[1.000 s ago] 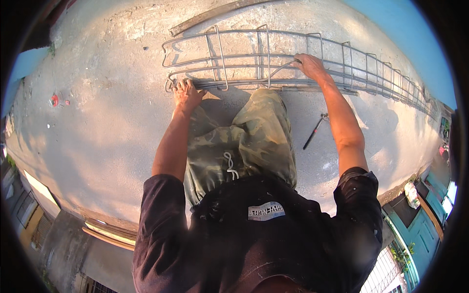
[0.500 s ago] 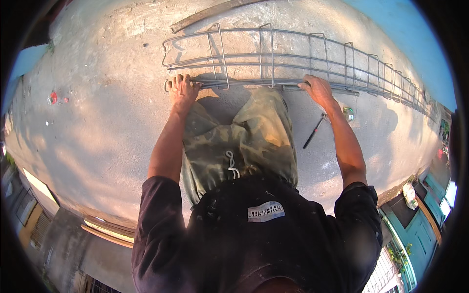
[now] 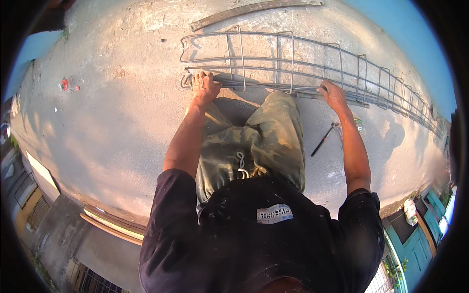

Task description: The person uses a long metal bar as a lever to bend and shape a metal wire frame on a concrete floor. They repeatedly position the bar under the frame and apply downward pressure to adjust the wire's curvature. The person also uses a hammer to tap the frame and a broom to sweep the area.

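A long steel rebar cage [image 3: 292, 63] with square stirrups lies on the concrete in front of me and runs off to the right. Along its near side is a bundle of steel rods [image 3: 264, 86], some with hooked ends at the left. My left hand [image 3: 205, 88] is closed over the rods close to those hooked ends. Farther right, my right hand [image 3: 335, 97] grips the same near-side rods, its thumb and fingers curled round them. Which single rods each hand holds is hidden by the fingers. My knees are bent right behind the bundle.
A hand tool [image 3: 322, 140] with a black and red handle lies near my right forearm, by a small greenish round object [image 3: 359, 125]. Beyond the cage lies a weathered bar [image 3: 244, 15]. A small red object [image 3: 64, 85] is at the far left.
The view has shifted, so the cage, rods and tool appear farther right. Both hands stay on the rods, at about the same places along them.
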A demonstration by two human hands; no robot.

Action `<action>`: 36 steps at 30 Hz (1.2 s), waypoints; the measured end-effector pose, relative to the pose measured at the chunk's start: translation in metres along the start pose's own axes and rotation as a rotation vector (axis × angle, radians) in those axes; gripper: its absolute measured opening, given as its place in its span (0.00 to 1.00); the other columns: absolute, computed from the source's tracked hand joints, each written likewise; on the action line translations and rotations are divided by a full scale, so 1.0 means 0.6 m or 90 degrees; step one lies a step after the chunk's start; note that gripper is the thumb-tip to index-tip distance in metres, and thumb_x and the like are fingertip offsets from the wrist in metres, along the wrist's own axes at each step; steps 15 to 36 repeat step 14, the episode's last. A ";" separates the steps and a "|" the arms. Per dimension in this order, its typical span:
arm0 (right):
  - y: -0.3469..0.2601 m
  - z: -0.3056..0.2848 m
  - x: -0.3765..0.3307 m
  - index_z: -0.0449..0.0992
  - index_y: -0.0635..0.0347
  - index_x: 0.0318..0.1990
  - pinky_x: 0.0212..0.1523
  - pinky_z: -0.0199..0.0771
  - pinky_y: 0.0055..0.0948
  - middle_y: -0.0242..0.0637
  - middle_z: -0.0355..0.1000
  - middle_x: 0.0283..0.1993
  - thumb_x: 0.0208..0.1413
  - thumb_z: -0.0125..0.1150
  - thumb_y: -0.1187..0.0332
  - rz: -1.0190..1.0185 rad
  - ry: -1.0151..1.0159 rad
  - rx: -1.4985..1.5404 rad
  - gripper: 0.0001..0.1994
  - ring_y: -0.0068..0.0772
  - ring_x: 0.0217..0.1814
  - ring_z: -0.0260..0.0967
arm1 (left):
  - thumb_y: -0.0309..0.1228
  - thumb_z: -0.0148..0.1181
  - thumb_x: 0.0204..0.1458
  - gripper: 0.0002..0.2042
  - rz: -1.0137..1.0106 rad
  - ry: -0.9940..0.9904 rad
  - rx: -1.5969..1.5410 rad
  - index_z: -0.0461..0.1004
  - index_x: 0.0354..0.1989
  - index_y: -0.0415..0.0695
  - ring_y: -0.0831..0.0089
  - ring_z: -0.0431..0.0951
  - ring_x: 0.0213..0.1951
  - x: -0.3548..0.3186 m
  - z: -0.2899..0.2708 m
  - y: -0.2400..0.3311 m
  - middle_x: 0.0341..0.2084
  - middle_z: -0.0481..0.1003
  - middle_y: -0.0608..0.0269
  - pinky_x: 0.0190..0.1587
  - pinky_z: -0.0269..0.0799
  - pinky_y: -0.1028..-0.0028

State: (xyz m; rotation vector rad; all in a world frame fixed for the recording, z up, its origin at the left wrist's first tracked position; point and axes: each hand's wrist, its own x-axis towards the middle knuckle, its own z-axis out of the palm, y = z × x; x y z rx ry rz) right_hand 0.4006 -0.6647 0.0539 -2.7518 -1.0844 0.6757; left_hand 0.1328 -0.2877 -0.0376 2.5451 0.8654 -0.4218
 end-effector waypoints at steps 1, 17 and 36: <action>0.000 0.004 -0.012 0.74 0.61 0.38 0.40 0.68 0.47 0.47 0.75 0.38 0.56 0.62 0.56 0.015 0.000 0.006 0.16 0.54 0.42 0.72 | 0.42 0.65 0.48 0.23 -0.001 -0.005 0.008 0.74 0.50 0.41 0.51 0.66 0.57 0.003 -0.003 -0.001 0.49 0.71 0.47 0.62 0.53 0.51; -0.052 0.019 -0.035 0.73 0.64 0.40 0.43 0.68 0.50 0.54 0.74 0.41 0.56 0.62 0.60 0.014 -0.041 -0.054 0.15 0.56 0.44 0.72 | 0.75 0.54 0.38 0.55 0.018 -0.221 0.033 0.61 0.64 0.37 0.48 0.50 0.70 0.002 -0.066 0.047 0.66 0.57 0.41 0.71 0.43 0.53; -0.052 0.019 -0.035 0.73 0.64 0.40 0.43 0.68 0.50 0.54 0.74 0.41 0.56 0.62 0.60 0.014 -0.041 -0.054 0.15 0.56 0.44 0.72 | 0.75 0.54 0.38 0.55 0.018 -0.221 0.033 0.61 0.64 0.37 0.48 0.50 0.70 0.002 -0.066 0.047 0.66 0.57 0.41 0.71 0.43 0.53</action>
